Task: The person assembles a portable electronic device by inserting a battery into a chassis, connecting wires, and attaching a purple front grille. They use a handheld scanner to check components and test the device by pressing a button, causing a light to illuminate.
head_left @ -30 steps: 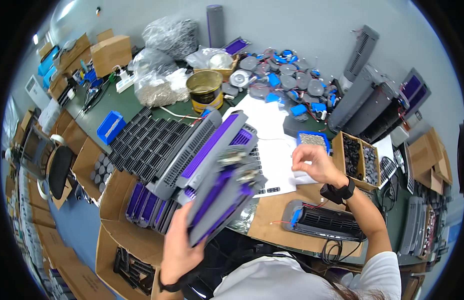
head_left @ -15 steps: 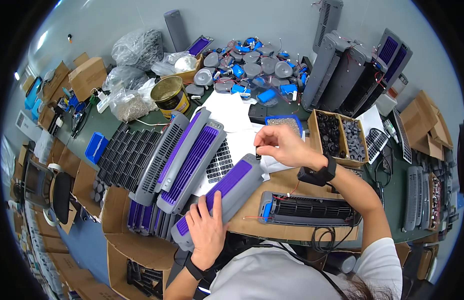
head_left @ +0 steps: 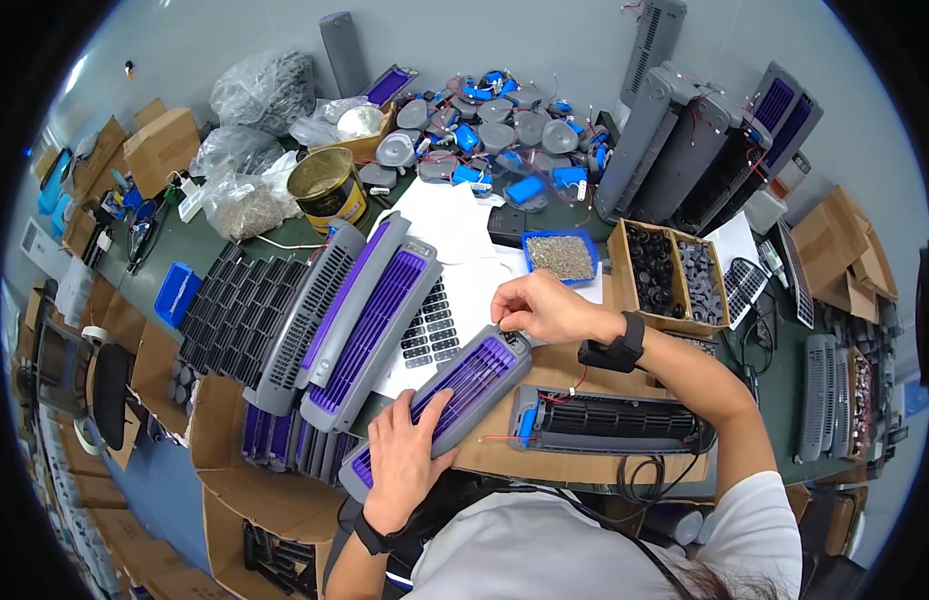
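A long grey housing with a purple slatted grille [head_left: 472,372] lies slanted in front of me, its slats facing up. My left hand [head_left: 405,458] is closed around its near end, fingers over the grille and thumb along the side. At its far end, my right hand [head_left: 547,308] pinches a small black part, mostly hidden by the fingertips, against the housing's top. To the right, an opened grey housing [head_left: 610,420] with a black ribbed roller, red wires and a blue piece lies on a cardboard sheet [head_left: 490,452]. Similar grey-and-purple housings [head_left: 380,330] lean together at left.
Behind stand a blue tray of small grains [head_left: 562,257] and a divided box of black and grey parts [head_left: 677,318]. Black rectangular pieces [head_left: 247,315] are stacked at left, near a yellow-black bucket [head_left: 328,190]. Grey covers with blue batteries [head_left: 495,135] are heaped at the back.
My right hand has moved slightly left and down onto the housing's far end with the small black part. The housing has tilted so its slatted face shows more.
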Demonstrator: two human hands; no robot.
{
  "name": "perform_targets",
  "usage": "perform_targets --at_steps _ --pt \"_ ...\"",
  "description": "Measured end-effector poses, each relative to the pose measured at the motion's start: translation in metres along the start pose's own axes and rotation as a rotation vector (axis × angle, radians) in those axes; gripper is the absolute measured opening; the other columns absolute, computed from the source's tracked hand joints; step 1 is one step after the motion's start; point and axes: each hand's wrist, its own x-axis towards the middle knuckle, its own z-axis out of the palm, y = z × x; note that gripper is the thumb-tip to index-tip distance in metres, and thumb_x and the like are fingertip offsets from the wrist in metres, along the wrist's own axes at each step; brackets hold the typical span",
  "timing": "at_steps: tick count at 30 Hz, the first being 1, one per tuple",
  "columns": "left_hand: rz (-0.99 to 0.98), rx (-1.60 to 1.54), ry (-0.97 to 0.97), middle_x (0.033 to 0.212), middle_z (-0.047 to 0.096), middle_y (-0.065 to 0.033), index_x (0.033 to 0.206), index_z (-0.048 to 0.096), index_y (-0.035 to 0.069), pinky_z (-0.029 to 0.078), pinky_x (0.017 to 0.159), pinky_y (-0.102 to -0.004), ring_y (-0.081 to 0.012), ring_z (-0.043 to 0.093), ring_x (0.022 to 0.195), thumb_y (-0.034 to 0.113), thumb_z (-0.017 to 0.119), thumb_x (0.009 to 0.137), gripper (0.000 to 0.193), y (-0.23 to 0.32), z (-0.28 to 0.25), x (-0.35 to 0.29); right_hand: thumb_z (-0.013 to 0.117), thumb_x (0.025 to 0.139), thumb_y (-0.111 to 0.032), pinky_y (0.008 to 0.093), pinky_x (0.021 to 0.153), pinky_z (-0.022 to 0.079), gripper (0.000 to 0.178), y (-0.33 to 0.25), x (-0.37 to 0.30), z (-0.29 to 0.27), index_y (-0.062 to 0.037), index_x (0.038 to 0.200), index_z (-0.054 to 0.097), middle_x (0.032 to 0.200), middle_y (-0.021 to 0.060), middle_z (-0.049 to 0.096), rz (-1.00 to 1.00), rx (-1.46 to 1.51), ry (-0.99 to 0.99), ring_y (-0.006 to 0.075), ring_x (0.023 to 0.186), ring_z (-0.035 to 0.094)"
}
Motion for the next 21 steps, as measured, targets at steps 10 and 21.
perform_targets --at_steps 10,21 --pt "0.003 -0.006 0.009 0.129 0.049 -0.0204 0.139 0.051 0.024 0.039 0.096 -0.0471 -0.0389 0.05 0.112 0.02 0.086 0.063 0.084 -0.004 0.003 -0.001 0.07 0.077 0.003 0.0341 0.066 0.05 0.008 -0.002 -0.004 0.004 0.0016 0.084 0.067 0.075 0.0142 0.067 -0.008 -0.083 -0.035 0.0217 0.07 0.064" --pt "0.02 -0.028 0.011 0.129 0.049 -0.0206 0.138 0.053 0.026 0.039 0.095 -0.0468 -0.0383 0.051 0.11 0.018 0.084 0.064 0.081 -0.004 0.001 0.0 0.078 0.079 -0.007 0.0284 0.069 0.052 0.02 0.02 -0.004 0.005 -0.0004 0.096 0.07 0.093 0.0083 0.066 0.059 0.047 -0.043 0.0164 0.08 0.064"
